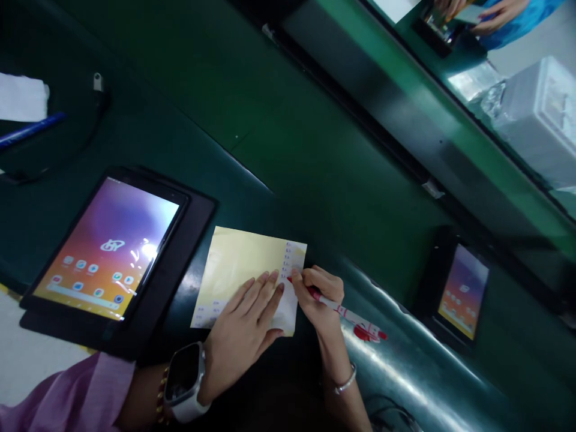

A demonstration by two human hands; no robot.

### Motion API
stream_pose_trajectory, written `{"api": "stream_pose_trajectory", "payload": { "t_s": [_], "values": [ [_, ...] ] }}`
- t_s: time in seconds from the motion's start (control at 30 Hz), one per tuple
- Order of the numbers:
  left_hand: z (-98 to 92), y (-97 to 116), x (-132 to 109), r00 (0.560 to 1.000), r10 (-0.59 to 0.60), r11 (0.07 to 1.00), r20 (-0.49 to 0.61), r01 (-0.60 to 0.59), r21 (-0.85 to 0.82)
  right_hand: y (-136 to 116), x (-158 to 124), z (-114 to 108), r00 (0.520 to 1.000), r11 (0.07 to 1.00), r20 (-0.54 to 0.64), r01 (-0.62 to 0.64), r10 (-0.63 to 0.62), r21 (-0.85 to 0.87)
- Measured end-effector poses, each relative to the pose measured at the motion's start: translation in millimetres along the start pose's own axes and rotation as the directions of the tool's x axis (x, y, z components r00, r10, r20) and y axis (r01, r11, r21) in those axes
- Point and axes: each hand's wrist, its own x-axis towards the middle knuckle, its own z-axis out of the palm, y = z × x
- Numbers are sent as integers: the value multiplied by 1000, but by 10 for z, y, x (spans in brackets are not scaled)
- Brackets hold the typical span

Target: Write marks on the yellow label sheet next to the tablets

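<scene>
A yellow sticker sheet (238, 264) lies on the dark green bench, with small white labels along its right edge. My left hand (245, 330) rests flat on the sheet's lower part, fingers stretched out; a smartwatch sits on that wrist. My right hand (320, 294) pinches a red and white pen (346, 313), its tip touching the labels at the sheet's right edge. A lit tablet (108, 249) lies on a black mat just left of the sheet.
A second lit tablet (463, 291) lies on the bench at right. A conveyor rail (405, 114) runs diagonally behind. Another person's hands (477, 15) work at top right near clear plastic packs (535, 114). A blue pen (29, 131) and white cloth lie at far left.
</scene>
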Motion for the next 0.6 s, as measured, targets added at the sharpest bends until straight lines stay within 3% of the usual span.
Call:
{"api": "stream_pose_trajectory", "payload": {
  "t_s": [0.6],
  "values": [
    [18,-51,-30,1000,20,997,-17,-22,-76,-56,-46,27,997,999,68,23,-22,-26]
  ]
}}
